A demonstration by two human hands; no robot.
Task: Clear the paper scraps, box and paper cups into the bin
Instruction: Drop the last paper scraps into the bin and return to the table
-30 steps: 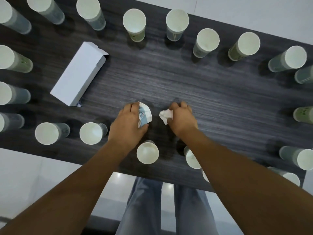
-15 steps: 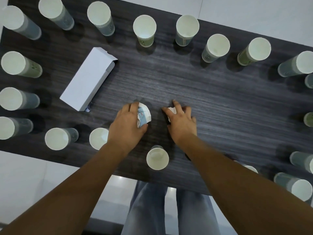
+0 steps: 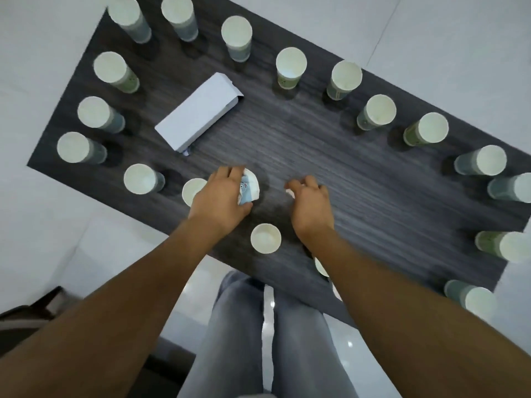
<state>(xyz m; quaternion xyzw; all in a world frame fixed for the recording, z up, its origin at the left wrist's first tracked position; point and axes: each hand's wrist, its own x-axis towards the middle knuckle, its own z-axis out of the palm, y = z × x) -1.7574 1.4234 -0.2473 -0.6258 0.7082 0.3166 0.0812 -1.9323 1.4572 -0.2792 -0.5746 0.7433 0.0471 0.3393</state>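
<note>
My left hand (image 3: 221, 198) grips a crumpled paper scrap with blue print (image 3: 248, 189) over the near middle of the dark table (image 3: 359, 179). My right hand (image 3: 311, 203) curls over a small white paper scrap (image 3: 289, 192), of which only a sliver shows under the fingertips. A long white box (image 3: 199, 120) lies flat at the back left. Several paper cups stand upright around the table's rim, one of them (image 3: 265, 238) between my wrists at the near edge.
More cups line the far edge (image 3: 290, 66) and the right side (image 3: 485, 162). One cup (image 3: 193, 191) stands just left of my left hand. A dark object (image 3: 27, 314) sits on the pale floor at the lower left. No bin is in view.
The view has tilted and pulled back, showing the table's left corner. My right hand has closed further over the white scrap, which is now almost hidden. My left hand keeps its printed scrap.
</note>
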